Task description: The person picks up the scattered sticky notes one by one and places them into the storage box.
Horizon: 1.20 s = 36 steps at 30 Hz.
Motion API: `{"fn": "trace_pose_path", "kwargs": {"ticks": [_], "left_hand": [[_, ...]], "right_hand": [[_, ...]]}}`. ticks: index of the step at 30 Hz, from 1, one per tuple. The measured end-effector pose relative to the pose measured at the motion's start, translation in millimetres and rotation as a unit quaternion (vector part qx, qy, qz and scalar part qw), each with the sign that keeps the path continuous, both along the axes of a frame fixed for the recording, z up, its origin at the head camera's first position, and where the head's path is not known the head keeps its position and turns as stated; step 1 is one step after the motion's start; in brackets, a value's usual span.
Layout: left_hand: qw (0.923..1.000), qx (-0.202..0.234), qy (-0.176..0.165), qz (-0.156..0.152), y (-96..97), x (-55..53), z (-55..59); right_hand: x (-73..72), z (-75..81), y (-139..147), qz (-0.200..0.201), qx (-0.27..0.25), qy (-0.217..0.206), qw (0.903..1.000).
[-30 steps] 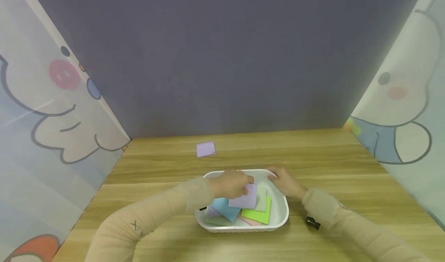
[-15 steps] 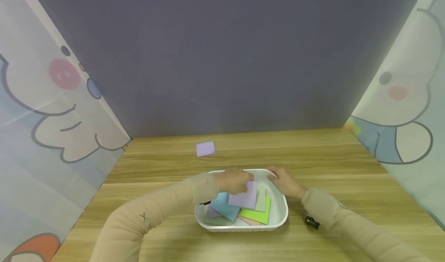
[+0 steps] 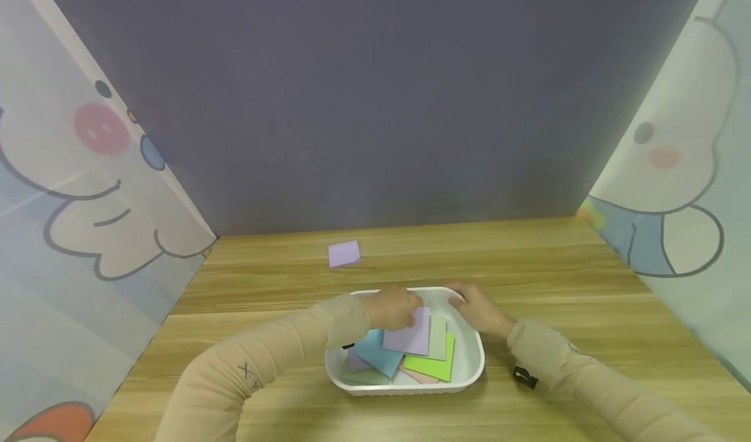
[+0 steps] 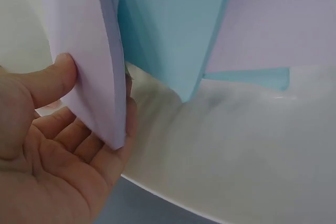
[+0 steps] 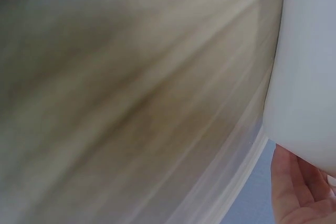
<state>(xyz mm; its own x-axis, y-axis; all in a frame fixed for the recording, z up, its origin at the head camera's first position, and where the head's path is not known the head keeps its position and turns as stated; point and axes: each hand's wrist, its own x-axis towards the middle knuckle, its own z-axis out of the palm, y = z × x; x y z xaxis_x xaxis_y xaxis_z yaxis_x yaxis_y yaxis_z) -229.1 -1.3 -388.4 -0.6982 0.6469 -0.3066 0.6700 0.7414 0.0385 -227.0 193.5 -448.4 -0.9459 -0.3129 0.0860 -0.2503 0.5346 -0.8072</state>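
My left hand (image 3: pixel 394 308) reaches into a white plastic basin (image 3: pixel 411 390) and pinches a purple sticky note pad (image 3: pixel 407 338). In the left wrist view the thumb lies on the face of this pad (image 4: pixel 84 45), with the fingers curled behind it. Beneath and around it in the basin lie a blue pad (image 3: pixel 378 354), a pale green pad (image 3: pixel 437 341), a lime green pad (image 3: pixel 431 366) and a pink one (image 3: pixel 421 376). At the basin's far right corner, my right hand (image 3: pixel 484 313) grips the rim; its fingers (image 5: pixel 286 177) show against the white wall in the right wrist view.
Another purple sticky note pad (image 3: pixel 343 253) lies on the wooden table (image 3: pixel 264 279), behind and left of the basin. A dark grey panel (image 3: pixel 375 103) rises at the table's back edge. Cartoon-printed panels (image 3: pixel 88 188) flank both sides.
My left wrist has shifted slightly right and back over the basin, with the hand still at the same purple pad. My right hand stays on the rim.
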Motion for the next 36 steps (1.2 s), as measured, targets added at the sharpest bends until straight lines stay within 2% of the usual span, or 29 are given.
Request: {"fn": "trace_pose_path", "kwargs": {"ticks": [4, 12, 19, 23, 36], "left_hand": [[0.9999, -0.001, -0.010, 0.004, -1.6, -0.9, -2.4], [1.0000, -0.004, -0.002, -0.005, -3.1, 3.8, -3.4], [0.9984, -0.017, 0.030, -0.045, -3.1, 5.7, -8.8], [0.9988, -0.016, 0.024, -0.040, -3.3, 4.6, -9.3], [0.9992, -0.007, 0.019, -0.034, -7.3, 2.9, -8.3]], "right_hand": [[-0.5, -0.4, 0.0, -0.001, 0.000, -0.001, 1.0000], [-0.7, 0.0, -0.8, 0.002, -0.002, -0.006, 1.0000], [0.3, -0.3, -0.2, 0.000, 0.007, 0.000, 1.0000], [-1.6, -1.8, 0.1, 0.001, 0.021, 0.018, 0.9996], [-0.3, -1.7, 0.9, -0.001, 0.042, 0.030, 0.9987]]}}
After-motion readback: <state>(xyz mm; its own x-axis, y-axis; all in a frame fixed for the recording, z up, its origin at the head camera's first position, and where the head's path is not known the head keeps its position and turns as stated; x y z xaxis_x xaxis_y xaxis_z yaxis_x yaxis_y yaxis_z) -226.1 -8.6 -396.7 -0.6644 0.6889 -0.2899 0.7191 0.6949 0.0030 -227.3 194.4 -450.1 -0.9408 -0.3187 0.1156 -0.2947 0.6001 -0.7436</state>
